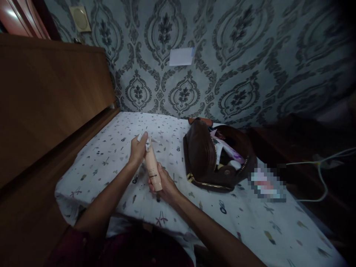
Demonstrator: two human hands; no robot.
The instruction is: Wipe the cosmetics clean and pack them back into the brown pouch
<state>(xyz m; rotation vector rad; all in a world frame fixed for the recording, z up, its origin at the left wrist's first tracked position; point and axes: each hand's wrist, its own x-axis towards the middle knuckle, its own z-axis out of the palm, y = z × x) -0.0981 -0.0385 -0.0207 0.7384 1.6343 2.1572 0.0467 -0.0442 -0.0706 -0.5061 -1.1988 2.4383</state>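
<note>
A beige squeeze tube with small printed text slants across the middle of the view, over the patterned white cloth. My right hand is wrapped round its lower part. My left hand is closed at the tube's upper end, thumb raised, pinching a crumpled white tissue that touches the tube. The tissue partly covers that end, and the fingers behind it are hidden. To the right of both hands lies an open brown bag with a zip, holding several items, among them a purple-and-white packet.
The white cloth covers the table up to the patterned wall. A wooden cabinet borders the left side. Right of the bag lies a blurred-out object, with a pale cable beyond it.
</note>
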